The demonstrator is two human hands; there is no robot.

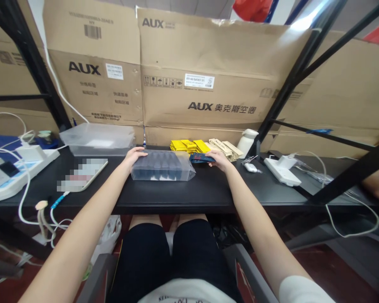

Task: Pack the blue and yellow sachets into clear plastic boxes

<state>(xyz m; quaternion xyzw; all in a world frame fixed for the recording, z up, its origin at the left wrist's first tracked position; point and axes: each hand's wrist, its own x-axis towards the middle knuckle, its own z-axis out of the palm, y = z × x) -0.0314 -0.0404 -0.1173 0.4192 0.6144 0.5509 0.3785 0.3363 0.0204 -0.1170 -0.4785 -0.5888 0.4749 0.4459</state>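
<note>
One clear plastic box (161, 167), dark contents, sat on black worktop (177, 194). Left hand (135, 157), partly open, touched its far left corner; right hand (220, 160) pinched dark blue packets (201, 158) near its right end. Behind: yellow packets (187, 146), cream packets (225, 148), counts unclear; one white bottle (247, 143).

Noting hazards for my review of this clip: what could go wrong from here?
The right hand holds dark blue packets right by the yellow packets, so it might nudge that pile out of order. The clear plastic box looks thin-walved and could flex or slide if the left hand pressed its corner.
</note>
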